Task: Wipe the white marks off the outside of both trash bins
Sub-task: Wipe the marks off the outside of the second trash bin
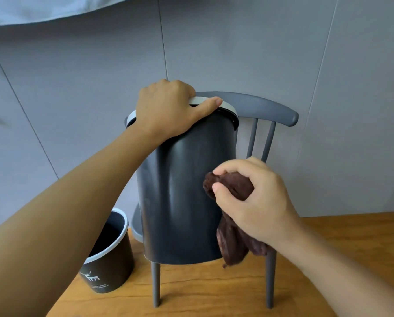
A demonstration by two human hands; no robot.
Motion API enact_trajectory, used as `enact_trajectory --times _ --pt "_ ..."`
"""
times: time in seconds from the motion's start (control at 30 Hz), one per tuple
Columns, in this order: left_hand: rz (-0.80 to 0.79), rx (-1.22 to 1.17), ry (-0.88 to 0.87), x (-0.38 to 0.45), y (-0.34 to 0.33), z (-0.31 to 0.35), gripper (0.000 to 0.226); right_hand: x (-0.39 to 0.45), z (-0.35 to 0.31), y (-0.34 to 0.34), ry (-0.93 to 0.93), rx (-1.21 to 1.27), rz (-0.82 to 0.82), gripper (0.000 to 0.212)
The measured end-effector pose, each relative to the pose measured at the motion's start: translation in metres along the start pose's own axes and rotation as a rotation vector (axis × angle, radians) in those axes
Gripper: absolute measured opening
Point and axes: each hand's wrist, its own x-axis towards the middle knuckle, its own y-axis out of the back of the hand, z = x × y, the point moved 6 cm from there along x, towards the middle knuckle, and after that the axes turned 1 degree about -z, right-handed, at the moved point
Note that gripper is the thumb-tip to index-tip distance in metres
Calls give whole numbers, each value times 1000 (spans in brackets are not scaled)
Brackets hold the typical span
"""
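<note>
A tall dark grey trash bin [184, 191] with a white rim stands on the seat of a grey spindle-back chair [271, 110], its wall facing the camera and showing only soft reflections — no white marks can be made out on the side in view. The left hand [168, 110] grips the bin's rim from above, fingers curled over the far edge and thumb stretched along the white ring. The right hand [253, 200] clutches a bunched dark brown cloth [232, 225], thumb and fingers closed round its upper wad, which lies against the right side of the bin's wall; the rest of the cloth hangs loose below the hand. A second, shorter trash bin [109, 259] (black, white-rimmed, with a small white deer print and some lettering too small to read) sits on the wooden floor [214, 294] just left of the chair's front leg, open and slightly tilted in the wide-angle view. Grey panelled wall [77, 76] behind
</note>
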Motion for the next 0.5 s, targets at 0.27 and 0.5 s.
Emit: enact_trajectory --times 0.27,0.5 --pt "28 27 -52 -1 2 11 75 16 -28 -19 140 -227 -77 18" --pt "14 16 4 1 -3 -7 76 -33 -12 -23 194 -234 -342 15"
